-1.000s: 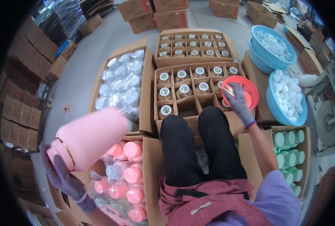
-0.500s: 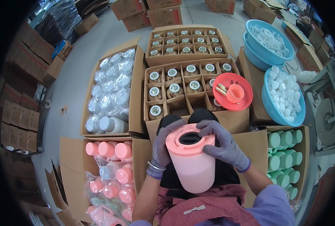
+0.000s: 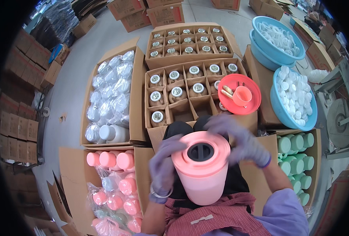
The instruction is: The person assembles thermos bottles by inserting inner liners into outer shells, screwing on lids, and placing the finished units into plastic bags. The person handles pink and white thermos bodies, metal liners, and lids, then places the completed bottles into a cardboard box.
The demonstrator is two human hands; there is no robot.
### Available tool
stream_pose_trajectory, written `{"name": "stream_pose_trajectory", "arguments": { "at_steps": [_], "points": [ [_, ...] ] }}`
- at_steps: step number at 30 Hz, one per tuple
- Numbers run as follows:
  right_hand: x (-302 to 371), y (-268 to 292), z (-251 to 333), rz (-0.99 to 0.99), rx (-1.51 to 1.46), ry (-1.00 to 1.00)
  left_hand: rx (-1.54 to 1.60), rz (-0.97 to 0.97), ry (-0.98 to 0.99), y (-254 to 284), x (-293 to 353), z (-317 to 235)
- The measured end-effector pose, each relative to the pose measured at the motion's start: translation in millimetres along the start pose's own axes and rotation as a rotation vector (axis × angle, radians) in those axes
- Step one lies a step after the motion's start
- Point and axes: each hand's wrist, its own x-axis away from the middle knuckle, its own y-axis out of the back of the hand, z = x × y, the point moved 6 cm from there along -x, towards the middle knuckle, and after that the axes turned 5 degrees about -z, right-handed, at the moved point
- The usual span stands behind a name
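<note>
Where the left hand sits: the jug's upper left.
Right hand: blurred, jug's upper right; either grip, I cannot tell.
Jug: roughly upright at the lap, between both hands.
Red tray: atop the divided box.

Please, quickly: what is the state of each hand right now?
Left hand: partly open, against the left side of the pink jug.
Right hand: open, blurred, at its right; touch cannot be told.

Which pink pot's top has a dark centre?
The pink pot between left hand and right hand; the other pink ones, in the lower-left box, show plain pink caps.
</note>
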Motion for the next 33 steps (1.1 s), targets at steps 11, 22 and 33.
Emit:
{"name": "stream_pose_trajectory", "arguments": {
  "at_steps": [11,22,33],
  "points": [
    [4,28,-4,-0.103,0.007,-0.142,0.534,0.016,-0.028,38,1,9],
    [-112,-46,16,-0.270,0.070,0.030,0.319,-0.313,0.140,16,-78,31],
    [-189,-215,-127,0.563,0.599,0.335,-0.412,-0.888,-0.198,158,-45,72]
  ]
}}
